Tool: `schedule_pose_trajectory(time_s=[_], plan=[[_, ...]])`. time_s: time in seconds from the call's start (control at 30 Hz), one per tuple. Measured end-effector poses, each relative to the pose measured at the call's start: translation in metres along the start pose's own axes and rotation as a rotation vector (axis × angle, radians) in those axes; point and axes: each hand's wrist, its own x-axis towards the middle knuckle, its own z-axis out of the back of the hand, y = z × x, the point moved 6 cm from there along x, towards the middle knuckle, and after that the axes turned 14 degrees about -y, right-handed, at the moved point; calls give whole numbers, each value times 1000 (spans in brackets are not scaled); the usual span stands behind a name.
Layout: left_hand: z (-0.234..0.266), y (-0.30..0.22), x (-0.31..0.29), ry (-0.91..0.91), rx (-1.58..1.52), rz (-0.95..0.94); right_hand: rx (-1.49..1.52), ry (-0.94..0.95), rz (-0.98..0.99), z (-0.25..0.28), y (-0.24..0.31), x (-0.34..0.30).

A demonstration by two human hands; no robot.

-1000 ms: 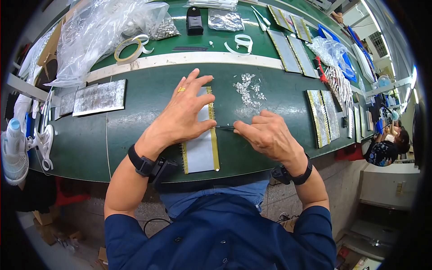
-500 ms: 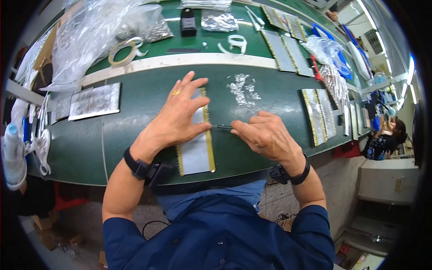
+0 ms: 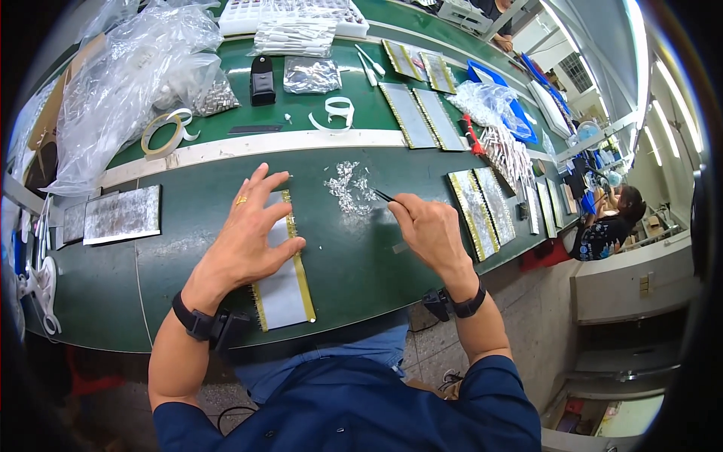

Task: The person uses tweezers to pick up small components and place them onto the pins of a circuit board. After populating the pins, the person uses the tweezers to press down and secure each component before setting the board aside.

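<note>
My left hand point(image 3: 252, 233) rests over a pale flat panel point(image 3: 282, 303) with yellow strips and small teeth along its long edges. Its fingers are spread, the thumb lying at the panel's right edge, and part of the panel is hidden under it. In my right hand point(image 3: 431, 230) is a pair of dark tweezers point(image 3: 383, 196), gripped between thumb and fingers. The tweezers' tips reach the right side of a scattered pile of small shiny silver pieces point(image 3: 348, 190). Whether the tips hold a piece is too small to tell.
Two yellow-edged panels point(image 3: 482, 211) lie at the right, with more point(image 3: 422, 117) behind. Silvery plates point(image 3: 124, 215) lie at the left. Beyond the pale ledge point(image 3: 226, 149) are a tape roll point(image 3: 162, 135), a black case point(image 3: 262, 81) and plastic bags point(image 3: 135, 83). Another person point(image 3: 610, 222) sits far right.
My right hand with the tweezers has moved from the panel's right edge away to the silver pieces. The left hand stays on the panel. The whole view has shifted.
</note>
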Motion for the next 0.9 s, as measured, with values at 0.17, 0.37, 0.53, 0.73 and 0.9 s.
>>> schedule_pose_trajectory(time_s=[0.17, 0.37, 0.53, 0.73, 0.9], plan=[[0, 1, 1, -1, 7, 10, 39, 0, -80, -14, -10, -2], [0, 1, 0, 9, 7, 5, 88, 53, -70, -14, -5, 1], [1, 1, 0, 6, 4, -2, 85, 71, -89, -17, -6, 2], [0, 2, -1, 4, 8, -9, 77, 52, -88, -22, -5, 6], [0, 1, 0, 9, 15, -6, 106, 86, -50, -17, -4, 6]])
